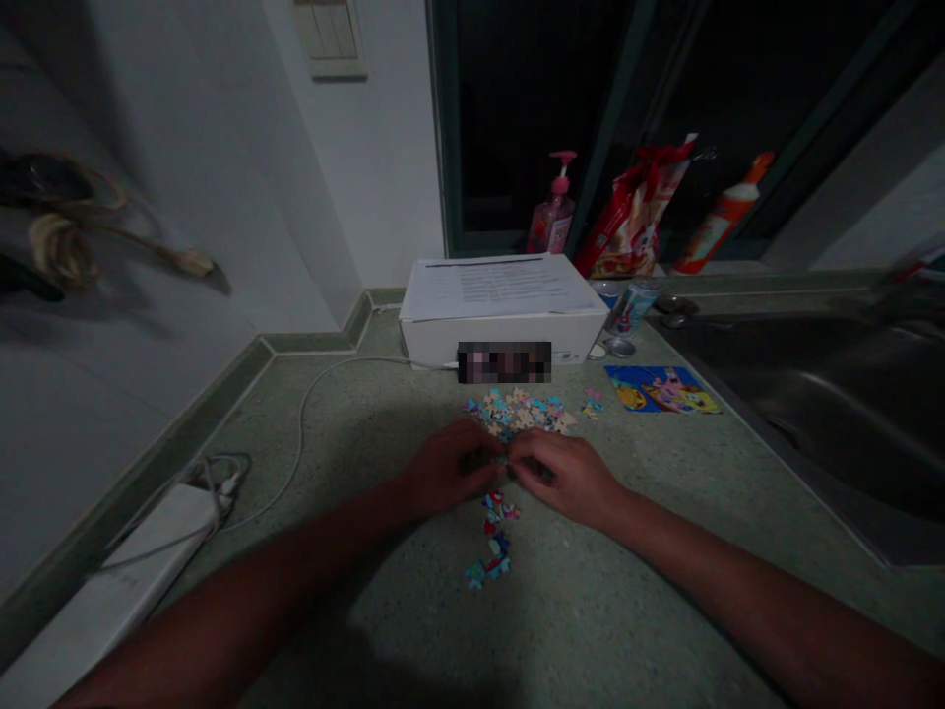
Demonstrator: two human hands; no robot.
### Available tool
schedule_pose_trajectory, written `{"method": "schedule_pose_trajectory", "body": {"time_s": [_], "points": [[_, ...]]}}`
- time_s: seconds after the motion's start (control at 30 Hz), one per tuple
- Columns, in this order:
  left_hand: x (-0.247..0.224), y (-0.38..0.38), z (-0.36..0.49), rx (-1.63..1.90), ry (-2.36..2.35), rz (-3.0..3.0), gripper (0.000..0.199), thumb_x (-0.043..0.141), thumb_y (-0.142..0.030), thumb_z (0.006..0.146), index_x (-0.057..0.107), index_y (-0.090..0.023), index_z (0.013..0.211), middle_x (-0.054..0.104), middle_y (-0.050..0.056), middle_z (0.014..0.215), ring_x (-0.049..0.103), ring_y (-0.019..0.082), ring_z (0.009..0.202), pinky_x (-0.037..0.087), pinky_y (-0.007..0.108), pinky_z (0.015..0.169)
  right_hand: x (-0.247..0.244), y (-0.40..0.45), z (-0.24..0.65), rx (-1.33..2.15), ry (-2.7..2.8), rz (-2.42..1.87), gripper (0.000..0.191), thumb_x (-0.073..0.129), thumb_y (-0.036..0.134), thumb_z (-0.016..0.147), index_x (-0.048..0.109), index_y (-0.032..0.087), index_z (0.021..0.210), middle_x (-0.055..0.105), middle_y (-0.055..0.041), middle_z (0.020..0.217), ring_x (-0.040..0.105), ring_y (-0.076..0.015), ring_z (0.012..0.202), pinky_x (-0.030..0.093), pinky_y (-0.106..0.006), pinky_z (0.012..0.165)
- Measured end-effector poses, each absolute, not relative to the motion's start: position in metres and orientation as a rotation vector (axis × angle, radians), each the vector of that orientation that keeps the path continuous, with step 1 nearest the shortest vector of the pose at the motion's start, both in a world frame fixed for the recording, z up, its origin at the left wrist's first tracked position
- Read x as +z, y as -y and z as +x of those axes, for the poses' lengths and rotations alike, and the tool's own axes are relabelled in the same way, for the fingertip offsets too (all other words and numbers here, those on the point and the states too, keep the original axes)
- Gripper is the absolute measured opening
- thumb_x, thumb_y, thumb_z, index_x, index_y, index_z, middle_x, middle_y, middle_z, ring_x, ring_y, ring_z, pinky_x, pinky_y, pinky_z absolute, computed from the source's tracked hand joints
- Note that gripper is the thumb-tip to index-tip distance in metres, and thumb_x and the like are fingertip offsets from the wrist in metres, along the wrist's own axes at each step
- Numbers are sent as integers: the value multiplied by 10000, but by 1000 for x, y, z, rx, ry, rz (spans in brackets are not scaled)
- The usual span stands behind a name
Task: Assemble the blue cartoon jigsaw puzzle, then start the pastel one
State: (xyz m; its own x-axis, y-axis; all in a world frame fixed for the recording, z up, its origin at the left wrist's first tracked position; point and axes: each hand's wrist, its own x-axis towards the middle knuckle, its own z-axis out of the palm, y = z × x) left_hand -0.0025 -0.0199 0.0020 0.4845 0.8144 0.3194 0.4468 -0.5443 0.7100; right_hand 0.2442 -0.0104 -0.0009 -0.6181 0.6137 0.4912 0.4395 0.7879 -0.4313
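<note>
Both hands meet over the green speckled counter [354, 433], fingertips nearly touching. My left hand [454, 468] is closed in a pinch, and so is my right hand [568, 475]. Something small and pale, seemingly a jigsaw puzzle piece [503, 460], shows between the fingertips; most of it is hidden. Just beyond the hands lies a loose heap of jigsaw pieces [521, 406], some blue, some bare beige. On my side of the hands, several coloured pieces [493, 551] form a short crooked line. A blue cartoon picture card [662, 390] lies to the right of the heap.
Behind the heap stands a white box [502, 295] with a phone-like blurred object [505, 362] against it. A cable [301, 423] runs left to a white power strip [148, 556]. A sink [827, 404] is at right. Bottles and a red bag [635, 212] stand by the window.
</note>
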Motion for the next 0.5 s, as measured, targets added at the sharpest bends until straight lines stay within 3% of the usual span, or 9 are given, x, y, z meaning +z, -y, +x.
{"method": "schedule_pose_trajectory", "body": {"time_s": [0.5], "points": [[6, 23, -2, 836, -1069, 2161, 184, 785, -376, 908, 726, -223, 992, 729, 20, 917, 658, 177, 796, 539, 313, 754, 9, 14, 245, 290, 2393, -746, 160, 572, 194, 1024, 703, 284, 1040, 790, -45, 1061, 784, -215, 942, 603, -312, 716]]}}
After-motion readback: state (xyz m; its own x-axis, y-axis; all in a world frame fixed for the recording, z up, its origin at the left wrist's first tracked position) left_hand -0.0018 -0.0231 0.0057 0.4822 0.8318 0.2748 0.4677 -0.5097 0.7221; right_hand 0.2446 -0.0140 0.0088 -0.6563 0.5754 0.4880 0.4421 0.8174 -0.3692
